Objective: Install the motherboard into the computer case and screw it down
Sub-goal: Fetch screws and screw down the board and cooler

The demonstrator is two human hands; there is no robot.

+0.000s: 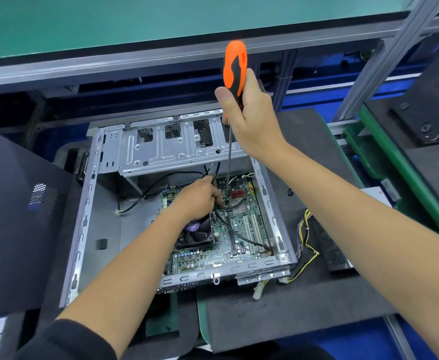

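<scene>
Tabletop (304, 302) padding carries the open computer case (83, 229), lying on its side, and the motherboard (239, 229) already sits inside it, low and toward the right wall, with its cooler fan (196, 235) just under my left wrist. My right hand (252, 120) grips the orange-and-black handle of the long screwdriver (235, 66), fingers wrapped round it, shaft running almost straight down past the drive cage (166, 146) to the board. My left hand (200, 198) is curled at the tip, fingers pinching something there that I judge to be the screw; it is too small to see. To do this well I want the shaft upright over the hole, light downward pressure, and slow turns until the thread catches, then I let go below. Black cables (239, 232) cross the board close to the tip, so I should keep them out from under the screw head. Spare screws (290, 192) seem to lie just outside the right wall.
</scene>
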